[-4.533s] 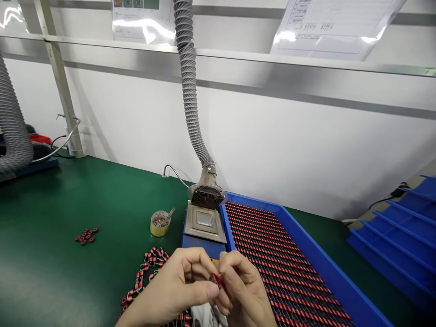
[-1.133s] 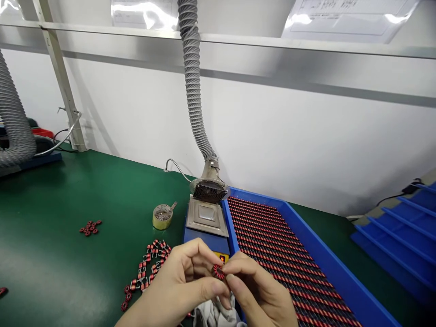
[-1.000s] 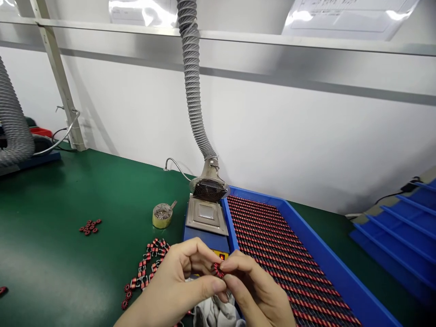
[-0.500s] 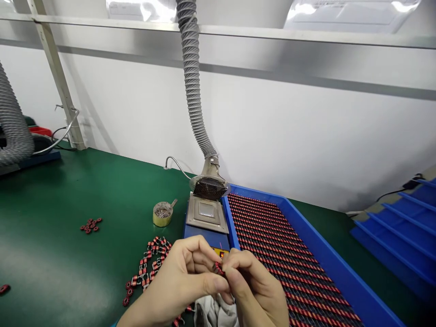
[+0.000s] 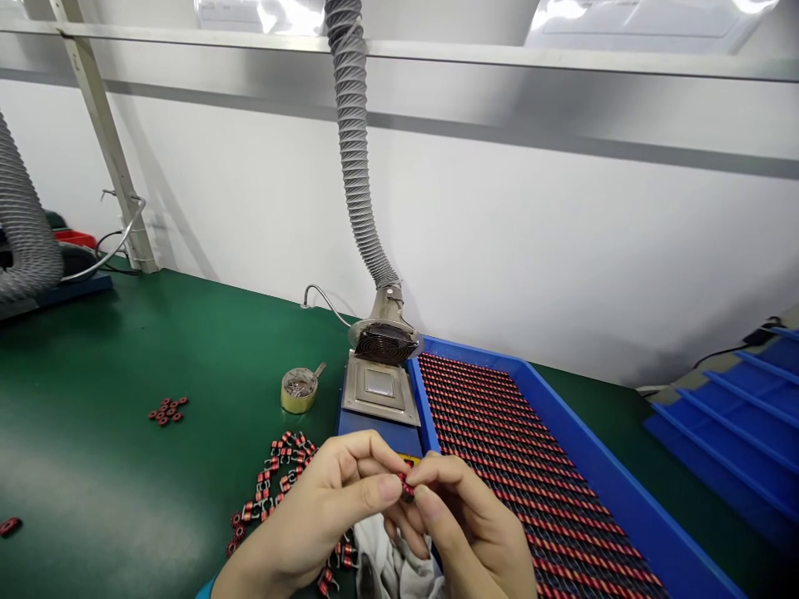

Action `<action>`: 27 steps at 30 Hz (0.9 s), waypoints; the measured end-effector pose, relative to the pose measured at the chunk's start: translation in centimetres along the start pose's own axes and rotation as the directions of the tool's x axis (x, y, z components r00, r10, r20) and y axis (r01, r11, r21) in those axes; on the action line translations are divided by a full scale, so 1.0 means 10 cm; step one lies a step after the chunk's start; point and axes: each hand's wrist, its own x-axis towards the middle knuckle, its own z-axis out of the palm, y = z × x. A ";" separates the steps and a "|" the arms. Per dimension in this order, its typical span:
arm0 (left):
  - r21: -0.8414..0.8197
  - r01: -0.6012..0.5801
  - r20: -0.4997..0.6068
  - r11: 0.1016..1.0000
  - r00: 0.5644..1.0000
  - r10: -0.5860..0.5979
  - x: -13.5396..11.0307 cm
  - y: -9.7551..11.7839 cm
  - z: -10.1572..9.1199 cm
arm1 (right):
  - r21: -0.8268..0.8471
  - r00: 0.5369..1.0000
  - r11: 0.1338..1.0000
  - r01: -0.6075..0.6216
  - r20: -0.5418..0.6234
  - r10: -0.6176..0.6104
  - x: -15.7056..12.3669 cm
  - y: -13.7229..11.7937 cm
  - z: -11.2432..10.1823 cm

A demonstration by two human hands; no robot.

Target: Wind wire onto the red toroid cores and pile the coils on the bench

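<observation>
Red-and-black wire-wound toroid coil (image 5: 406, 487) pinched between both hands, low centre of frame; long axis unclear, body mostly hidden. Left hand (image 5: 318, 507) and right hand (image 5: 465, 524) about equally near, fingers clamped on coil from either side. Soft white cloth (image 5: 390, 561) below. Loose leaded coils (image 5: 275, 482) on green surface (image 5: 93, 374), lower left. Blue tray (image 5: 593, 453) of ranked coils, right.
</observation>
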 end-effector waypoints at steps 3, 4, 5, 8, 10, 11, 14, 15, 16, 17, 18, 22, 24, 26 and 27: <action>0.032 0.018 -0.049 0.999 0.999 -0.016 0.01 -0.01 -0.01 | -0.043 0.999 0.999 0.030 0.025 -0.029 0.00 0.00 -0.01; 0.044 0.026 -0.062 0.999 0.998 -0.024 0.01 -0.01 -0.01 | -0.026 0.999 1.000 0.005 0.033 -0.004 0.00 0.00 -0.02; 0.052 0.032 -0.067 0.998 0.997 -0.029 0.01 -0.02 -0.02 | 0.003 0.999 1.000 -0.027 0.044 0.027 0.00 0.01 -0.02; 0.041 0.048 -0.049 0.998 0.998 -0.046 0.03 -0.04 -0.03 | 0.096 0.990 0.989 -0.116 0.094 0.107 0.01 0.02 -0.03; 0.026 0.057 -0.020 0.998 0.998 -0.057 0.04 -0.06 -0.04 | 0.123 0.986 0.984 -0.131 0.115 0.118 0.01 0.03 -0.03; 0.024 0.062 -0.013 0.998 0.998 -0.062 0.04 -0.06 -0.05 | 0.117 0.988 0.986 -0.116 0.116 0.103 0.01 0.03 -0.04; 0.044 0.063 -0.027 0.997 0.998 -0.062 0.04 -0.05 -0.05 | 0.071 0.993 0.996 -0.052 0.111 0.044 0.00 0.05 -0.04; 0.054 0.063 -0.041 0.997 0.997 -0.061 0.04 -0.05 -0.04 | 0.064 0.993 0.997 -0.049 0.110 0.042 0.00 0.05 -0.04; 0.061 0.064 -0.051 0.996 0.997 -0.061 0.03 -0.04 -0.04 | 0.066 0.993 0.996 -0.060 0.107 0.053 0.00 0.06 -0.04; 0.066 0.066 -0.056 0.996 0.996 -0.062 0.03 -0.04 -0.03 | 0.073 0.992 0.994 -0.077 0.103 0.069 0.00 0.06 -0.04; 0.068 0.068 -0.056 0.995 0.996 -0.064 0.03 -0.03 -0.03 | 0.081 0.992 0.993 -0.091 0.098 0.083 0.00 0.06 -0.04; 0.069 0.072 -0.060 0.995 0.996 -0.068 0.02 -0.02 -0.01 | 0.076 0.994 0.995 -0.071 0.089 0.064 0.01 0.06 -0.04; 0.085 0.073 -0.086 0.994 0.994 -0.066 0.02 -0.02 0.00 | 0.062 0.995 0.997 -0.040 0.096 0.034 0.01 0.07 -0.05; 0.098 0.071 -0.111 0.993 0.992 -0.060 0.02 -0.01 0.00 | 0.053 0.995 0.998 -0.017 0.102 0.011 0.02 0.08 -0.05; 0.098 0.072 -0.116 0.993 0.991 -0.060 0.01 -0.01 0.00 | 0.050 0.995 0.999 -0.010 0.102 0.005 0.01 0.08 -0.05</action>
